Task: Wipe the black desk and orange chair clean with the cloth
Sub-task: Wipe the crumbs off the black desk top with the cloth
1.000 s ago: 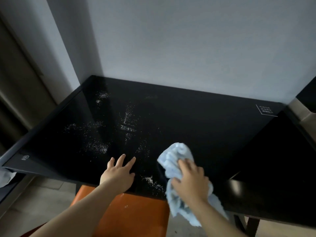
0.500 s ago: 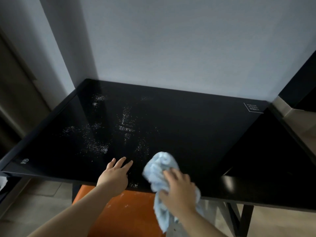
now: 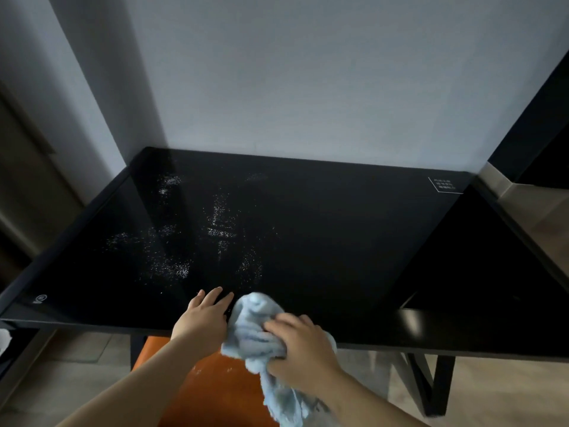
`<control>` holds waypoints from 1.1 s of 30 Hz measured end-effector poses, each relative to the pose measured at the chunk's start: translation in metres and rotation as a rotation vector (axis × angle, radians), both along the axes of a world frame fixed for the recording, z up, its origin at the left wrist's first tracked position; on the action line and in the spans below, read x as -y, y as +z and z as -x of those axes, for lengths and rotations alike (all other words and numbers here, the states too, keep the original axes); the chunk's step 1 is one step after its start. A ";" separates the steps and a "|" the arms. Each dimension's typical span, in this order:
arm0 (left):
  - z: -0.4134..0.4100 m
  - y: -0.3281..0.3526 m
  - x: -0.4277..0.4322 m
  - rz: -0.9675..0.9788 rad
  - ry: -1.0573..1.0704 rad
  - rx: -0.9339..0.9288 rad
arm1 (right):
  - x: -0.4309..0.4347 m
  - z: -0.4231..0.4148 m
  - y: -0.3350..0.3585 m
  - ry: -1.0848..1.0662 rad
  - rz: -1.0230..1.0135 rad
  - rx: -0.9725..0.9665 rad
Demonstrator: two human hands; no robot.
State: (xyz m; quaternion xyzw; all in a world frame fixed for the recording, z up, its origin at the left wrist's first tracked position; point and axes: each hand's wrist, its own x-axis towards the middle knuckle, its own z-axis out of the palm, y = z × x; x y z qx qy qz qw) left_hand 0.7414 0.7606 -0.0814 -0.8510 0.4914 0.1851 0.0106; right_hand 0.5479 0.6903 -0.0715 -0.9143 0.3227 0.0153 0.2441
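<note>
The black desk [image 3: 338, 235] stands against the wall, with white dust specks [image 3: 172, 266] across its left and middle. My left hand [image 3: 201, 318] rests flat on the front edge, fingers straight. My right hand [image 3: 300, 349] grips a crumpled light blue cloth [image 3: 254, 328] right beside my left hand at the desk's front edge; part of the cloth hangs down below the edge. The orange chair [image 3: 215, 392] sits tucked under the desk in front of me, with a few white specks on its seat.
A grey wall [image 3: 308, 87] rises behind the desk. A second black surface [image 3: 480, 272] adjoins the desk on the right. Black desk legs [image 3: 437, 386] stand on the wooden floor at the lower right. A dark doorway lies to the left.
My right hand has swept the cloth leftward along the front edge until it meets my left hand. The specks near the front edge are gone from the desk.
</note>
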 end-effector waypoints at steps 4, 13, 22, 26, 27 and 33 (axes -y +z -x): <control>0.004 -0.002 0.001 -0.038 -0.015 0.041 | 0.039 0.024 0.007 -0.431 0.212 -0.088; 0.011 -0.005 0.006 -0.100 -0.174 0.211 | 0.024 0.013 0.010 -0.198 0.094 0.068; 0.019 0.000 -0.001 0.026 -0.037 0.033 | 0.013 0.004 0.006 -0.069 -0.007 0.009; 0.015 -0.001 -0.011 0.139 0.071 -0.073 | 0.049 0.015 0.010 -0.412 0.226 -0.015; 0.014 -0.002 -0.013 0.182 0.106 -0.089 | 0.052 0.019 0.007 -0.468 0.254 -0.101; 0.007 -0.008 -0.029 0.238 0.194 -0.075 | -0.006 -0.022 -0.009 -0.065 0.107 -0.035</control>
